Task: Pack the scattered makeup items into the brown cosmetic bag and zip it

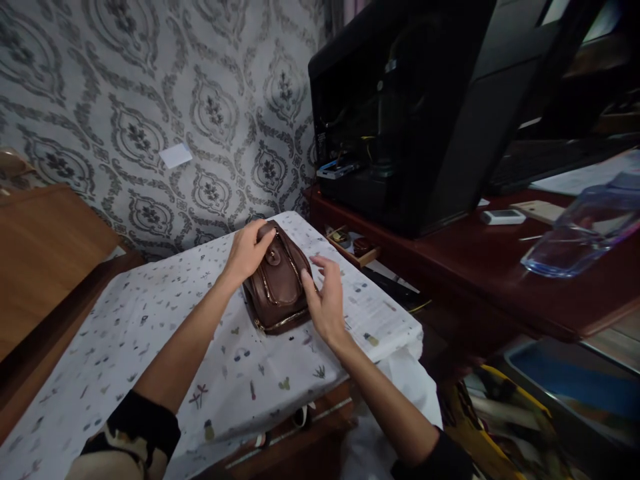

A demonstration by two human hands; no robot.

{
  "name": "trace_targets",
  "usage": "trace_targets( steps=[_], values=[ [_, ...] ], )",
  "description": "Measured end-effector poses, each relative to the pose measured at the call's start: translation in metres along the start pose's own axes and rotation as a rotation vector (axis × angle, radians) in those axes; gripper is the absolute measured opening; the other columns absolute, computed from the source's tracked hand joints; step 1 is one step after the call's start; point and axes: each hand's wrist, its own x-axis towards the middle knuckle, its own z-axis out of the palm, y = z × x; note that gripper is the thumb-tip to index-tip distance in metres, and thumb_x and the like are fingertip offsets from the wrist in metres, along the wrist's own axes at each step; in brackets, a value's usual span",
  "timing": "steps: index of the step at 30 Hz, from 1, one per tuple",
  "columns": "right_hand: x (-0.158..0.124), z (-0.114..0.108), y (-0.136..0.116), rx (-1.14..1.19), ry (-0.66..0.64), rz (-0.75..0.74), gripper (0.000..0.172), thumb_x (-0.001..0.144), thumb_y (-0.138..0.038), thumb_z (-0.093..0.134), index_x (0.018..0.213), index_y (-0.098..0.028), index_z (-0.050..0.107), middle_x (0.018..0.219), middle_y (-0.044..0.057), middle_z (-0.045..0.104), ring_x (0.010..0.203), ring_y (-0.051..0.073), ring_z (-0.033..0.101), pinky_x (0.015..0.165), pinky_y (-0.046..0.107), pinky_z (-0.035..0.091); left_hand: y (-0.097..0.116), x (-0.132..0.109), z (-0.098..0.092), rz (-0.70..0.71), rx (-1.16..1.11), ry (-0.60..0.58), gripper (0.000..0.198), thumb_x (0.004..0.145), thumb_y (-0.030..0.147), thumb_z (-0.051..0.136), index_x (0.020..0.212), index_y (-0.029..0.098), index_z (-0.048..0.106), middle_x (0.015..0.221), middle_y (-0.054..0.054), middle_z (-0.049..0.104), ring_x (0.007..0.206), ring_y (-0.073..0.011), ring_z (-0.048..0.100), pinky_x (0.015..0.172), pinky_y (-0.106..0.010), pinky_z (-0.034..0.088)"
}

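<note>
A brown leather bag (285, 281) with brass-coloured zippers lies on a white patterned cloth (165, 327). At the bag's far left end, my left hand (249, 250) grips its edge, fingers over the top near a round tab. My right hand (326, 299) is beside the bag's right side, thumb against the edge and the other fingers apart and raised. The front zipper along the bag's near end looks closed.
A black computer case (400, 127) stands on a dark red desk (500, 280) at the right, with a clear plastic bottle (575, 230). An open drawer (367, 257) juts out beside the cloth. A wooden panel (50, 253) is at the left.
</note>
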Motion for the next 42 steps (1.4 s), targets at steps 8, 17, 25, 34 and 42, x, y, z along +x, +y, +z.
trace_targets(
  steps=[8,17,25,34,42],
  values=[
    [-0.006,-0.015,-0.023,-0.174,-0.137,0.114,0.035,0.097,-0.049,0.054,0.078,-0.022,0.064,0.071,0.002,0.062,0.065,0.018,0.056,0.064,0.031,0.042,0.0,0.007,0.011,-0.074,-0.194,0.092,0.026,0.092,0.041,0.057,0.078,0.021,0.065,0.069,0.0,0.06,0.068,-0.0179,0.054,0.067,-0.027,0.042],
    [-0.004,-0.011,-0.028,0.245,-0.15,0.443,0.029,0.077,-0.048,0.07,0.075,-0.019,0.067,0.063,0.0,0.06,0.058,0.015,0.05,0.057,0.028,0.041,0.001,-0.004,0.014,-0.121,-0.391,0.188,0.035,0.09,0.049,0.058,0.086,0.018,0.074,0.073,0.0,0.067,0.07,-0.0172,0.058,0.068,-0.026,0.045],
    [-0.002,-0.007,-0.033,0.379,-0.065,0.432,0.025,0.077,-0.044,0.071,0.078,-0.02,0.064,0.068,-0.001,0.059,0.063,0.014,0.051,0.062,0.028,0.045,0.003,-0.008,0.016,-0.126,-0.47,0.237,0.037,0.088,0.051,0.062,0.085,0.017,0.075,0.083,-0.003,0.075,0.08,-0.0194,0.067,0.078,-0.028,0.051],
    [-0.001,-0.01,-0.029,0.332,-0.097,0.386,0.026,0.079,-0.045,0.07,0.077,-0.02,0.062,0.07,0.0,0.061,0.064,0.015,0.054,0.063,0.029,0.047,-0.005,-0.004,0.004,-0.026,-0.409,0.074,0.03,0.092,0.046,0.057,0.085,0.019,0.068,0.081,-0.002,0.069,0.08,-0.0186,0.063,0.076,-0.028,0.049],
    [-0.001,-0.014,-0.036,0.42,-0.396,0.576,0.043,0.069,-0.057,0.081,0.071,-0.02,0.06,0.055,-0.002,0.059,0.049,0.012,0.049,0.047,0.025,0.036,-0.033,-0.014,-0.015,-0.152,-0.18,0.051,0.017,0.081,0.033,0.066,0.092,0.021,0.063,0.092,-0.002,0.07,0.084,-0.0189,0.061,0.072,-0.028,0.046]
  ],
)
